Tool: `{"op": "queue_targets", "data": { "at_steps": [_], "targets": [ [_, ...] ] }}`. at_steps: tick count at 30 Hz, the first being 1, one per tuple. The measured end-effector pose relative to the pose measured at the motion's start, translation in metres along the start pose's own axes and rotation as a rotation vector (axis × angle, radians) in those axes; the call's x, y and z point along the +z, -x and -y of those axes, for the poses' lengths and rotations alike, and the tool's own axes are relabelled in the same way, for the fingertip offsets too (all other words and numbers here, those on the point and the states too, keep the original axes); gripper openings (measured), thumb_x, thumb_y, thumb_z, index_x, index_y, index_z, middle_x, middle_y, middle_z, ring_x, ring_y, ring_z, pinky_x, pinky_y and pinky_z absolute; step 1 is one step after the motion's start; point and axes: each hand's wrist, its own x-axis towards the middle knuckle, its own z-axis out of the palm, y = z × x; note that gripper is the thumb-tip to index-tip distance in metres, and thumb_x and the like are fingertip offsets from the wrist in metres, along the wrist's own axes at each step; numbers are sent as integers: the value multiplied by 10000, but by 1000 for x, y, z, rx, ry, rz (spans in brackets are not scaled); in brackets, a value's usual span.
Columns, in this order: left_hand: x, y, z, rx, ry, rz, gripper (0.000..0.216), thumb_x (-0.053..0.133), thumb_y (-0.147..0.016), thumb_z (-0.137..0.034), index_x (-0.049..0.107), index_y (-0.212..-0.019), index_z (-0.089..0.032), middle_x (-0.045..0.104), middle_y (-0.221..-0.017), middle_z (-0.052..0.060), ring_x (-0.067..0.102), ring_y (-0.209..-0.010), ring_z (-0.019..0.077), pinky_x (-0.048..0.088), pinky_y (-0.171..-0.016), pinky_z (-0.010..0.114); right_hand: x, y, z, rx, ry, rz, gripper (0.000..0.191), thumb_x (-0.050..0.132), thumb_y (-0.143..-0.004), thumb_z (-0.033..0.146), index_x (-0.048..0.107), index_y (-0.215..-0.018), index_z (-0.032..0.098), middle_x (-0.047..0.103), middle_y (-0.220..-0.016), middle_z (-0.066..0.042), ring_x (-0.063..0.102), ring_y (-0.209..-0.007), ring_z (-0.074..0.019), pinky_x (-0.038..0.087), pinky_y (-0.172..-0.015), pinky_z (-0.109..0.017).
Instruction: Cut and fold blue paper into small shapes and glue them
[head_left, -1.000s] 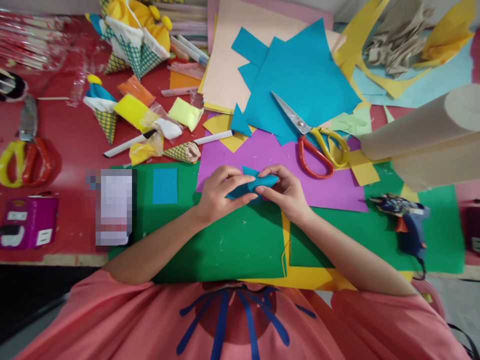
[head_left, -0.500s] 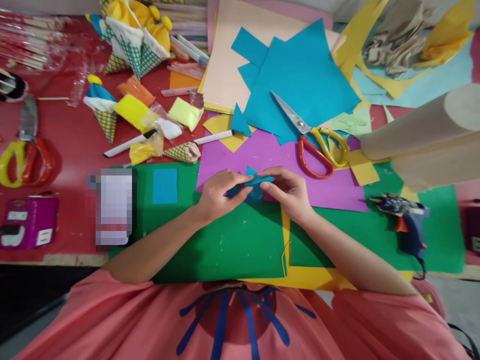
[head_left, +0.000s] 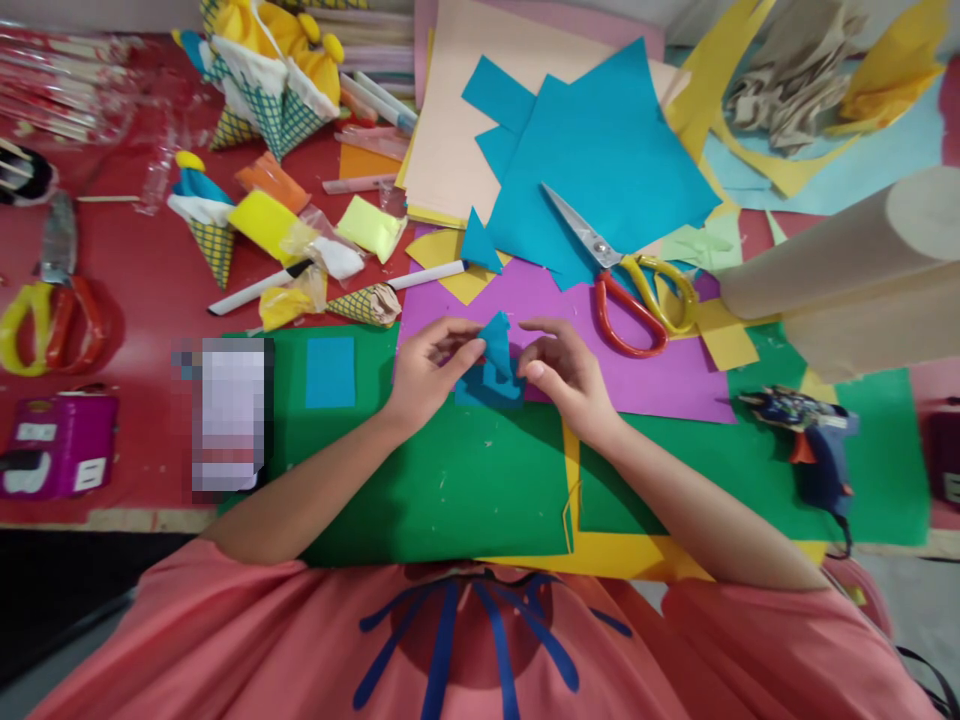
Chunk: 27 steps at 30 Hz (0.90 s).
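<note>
Between the thumb and fingers of my left hand (head_left: 435,368) is a folded piece of blue paper (head_left: 496,342), roughly triangular and held upright. My right hand (head_left: 564,372) is just to its right, thumb and fingers apart, with nothing visible in it. Below the folded piece a blue paper square (head_left: 480,392) lies on the green sheet (head_left: 420,490), partly shaded by my hands. Another blue square (head_left: 330,372) lies flat to the left of my left hand. Beyond my hands is a purple sheet (head_left: 660,385).
Scissors (head_left: 600,248) rest open on blue sheets (head_left: 607,170); a second pair (head_left: 56,290) is at far left. A glue gun (head_left: 821,450) lies right, near a large paper roll (head_left: 840,250). Small paper cones (head_left: 210,225) and clay packets (head_left: 266,225) sit back left. A blurred phone (head_left: 232,415) lies left.
My right hand has let go of the blue paper and moved slightly away. My left hand has turned the folded piece upright, uncovering the blue square beneath.
</note>
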Motion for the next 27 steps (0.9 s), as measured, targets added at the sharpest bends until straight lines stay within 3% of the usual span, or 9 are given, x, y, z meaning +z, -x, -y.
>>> {"op": "queue_targets", "data": {
  "at_steps": [4,8,12,14,17,20,24,27],
  "targets": [
    [0,1,2,5,4,3,188,689,-790,-349,623,-847,-183,697,-723,-20,692,-643,96,545,-589,167,2,1,-2,9,78,25,582,742,-748,392,449,-1226,234,615,-785,24,553,-625,-94,412,-520,-217],
    [-1,4,2,68,-81,52,165,668,-809,-336,616,-854,-186,707,-781,-4,694,-691,110,550,-626,195,3,0,-4,1,64,-37,459,700,-795,365,487,-1183,244,622,-828,13,597,-689,-109,473,-578,-231],
    [-1,6,1,174,-268,99,120,676,-800,-294,630,-836,-188,713,-770,-4,679,-692,120,536,-647,215,1,-1,-4,-53,84,-108,354,673,-819,366,561,-1135,252,646,-1080,-38,631,-974,-165,537,-751,-279],
    [-1,6,-1,245,-373,132,124,679,-795,-296,632,-815,-183,703,-746,-1,666,-686,128,525,-655,228,0,-1,-3,-68,106,-124,321,667,-822,373,592,-1110,253,644,-1145,-39,638,-968,-163,546,-722,-270],
    [-1,6,-3,291,-456,163,149,666,-796,-321,615,-801,-181,684,-742,-2,641,-680,125,508,-650,235,-1,-1,0,-67,169,-151,271,657,-828,378,629,-1061,243,684,-1032,-28,656,-849,-150,545,-664,-267],
    [-2,8,-3,244,-377,149,257,674,-778,-350,577,-959,-195,684,-807,-7,643,-709,115,511,-647,217,-1,-1,1,-69,212,-178,227,647,-837,357,644,-1025,230,698,-948,-25,657,-865,-161,546,-716,-291],
    [-5,7,-2,245,-262,177,641,700,-758,-407,429,-1311,-227,699,-896,14,662,-749,120,532,-674,213,-2,-2,-1,-84,217,-151,210,635,-845,323,639,-1030,225,700,-1022,-36,653,-944,-173,538,-810,-327],
    [-6,6,-3,267,-335,231,581,669,-788,-413,482,-1309,-237,697,-1070,59,677,-889,159,550,-776,258,-3,-3,-2,-95,209,-93,239,630,-849,321,622,-1067,223,687,-1068,-48,641,-990,-184,527,-869,-358]
  ]
}}
